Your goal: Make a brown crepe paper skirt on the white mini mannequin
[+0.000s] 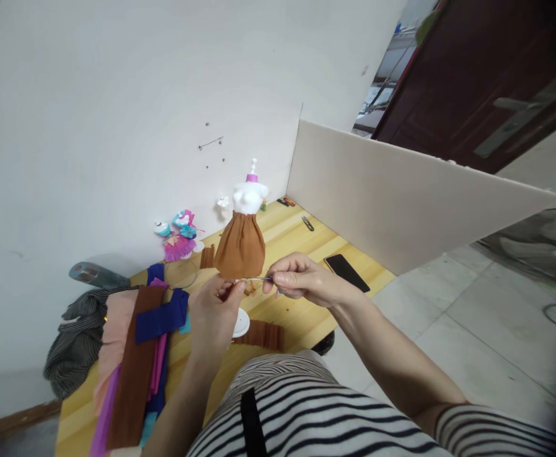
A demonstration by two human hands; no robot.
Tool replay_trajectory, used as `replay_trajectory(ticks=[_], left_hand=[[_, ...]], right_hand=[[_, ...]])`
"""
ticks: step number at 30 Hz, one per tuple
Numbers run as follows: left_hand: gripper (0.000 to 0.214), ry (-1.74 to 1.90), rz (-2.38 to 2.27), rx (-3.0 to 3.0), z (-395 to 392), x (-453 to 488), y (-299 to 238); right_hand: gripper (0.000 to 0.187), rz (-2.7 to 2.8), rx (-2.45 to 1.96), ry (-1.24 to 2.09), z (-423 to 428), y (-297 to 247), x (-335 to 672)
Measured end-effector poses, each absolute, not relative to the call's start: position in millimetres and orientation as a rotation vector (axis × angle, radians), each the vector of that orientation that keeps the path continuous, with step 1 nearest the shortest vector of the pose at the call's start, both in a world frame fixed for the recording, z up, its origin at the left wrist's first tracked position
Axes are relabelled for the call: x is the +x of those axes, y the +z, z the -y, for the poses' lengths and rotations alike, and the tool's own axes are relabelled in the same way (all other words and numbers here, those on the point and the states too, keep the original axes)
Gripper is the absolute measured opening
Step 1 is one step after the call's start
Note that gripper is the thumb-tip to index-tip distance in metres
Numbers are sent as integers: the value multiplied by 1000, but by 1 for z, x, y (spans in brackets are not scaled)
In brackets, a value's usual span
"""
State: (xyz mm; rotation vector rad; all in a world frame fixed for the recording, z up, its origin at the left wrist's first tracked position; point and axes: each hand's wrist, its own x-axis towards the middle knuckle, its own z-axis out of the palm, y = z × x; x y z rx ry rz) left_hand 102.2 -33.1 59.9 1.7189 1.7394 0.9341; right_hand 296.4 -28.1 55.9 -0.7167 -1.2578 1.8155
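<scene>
My right hand [301, 277] is closed around the dark handle of a thin tool with a slim metal shaft [258, 278]; its exact kind is too small to tell. The shaft points left to my left hand [216, 306], whose thumb and fingers pinch together at the tool's tip. Whatever lies between those fingers is too small to make out. Just behind both hands stands a small white mannequin torso [248, 197] with a purple neck band. It wears a gathered brown skirt [240, 244], whose hem is close above my left fingertips. Below sits a round white disc [242, 322], partly hidden by my left hand.
Coloured fabric strips [132, 374] and a striped cloth [80, 339] lie at left. Pleated brown cloth [261, 334] is near my body. A phone [347, 273] and thread snips [308, 223] rest at right, beside a white partition [377, 197]. Pink and blue ornaments [180, 238] stand by the wall.
</scene>
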Motion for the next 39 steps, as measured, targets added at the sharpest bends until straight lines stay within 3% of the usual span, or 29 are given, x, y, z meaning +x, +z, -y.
replay_trajectory(ticks=[39], left_hand=[[20,943,-1674,1719,32,110,60]], right_hand=[[36,1223,-738,1820,30,55,307]])
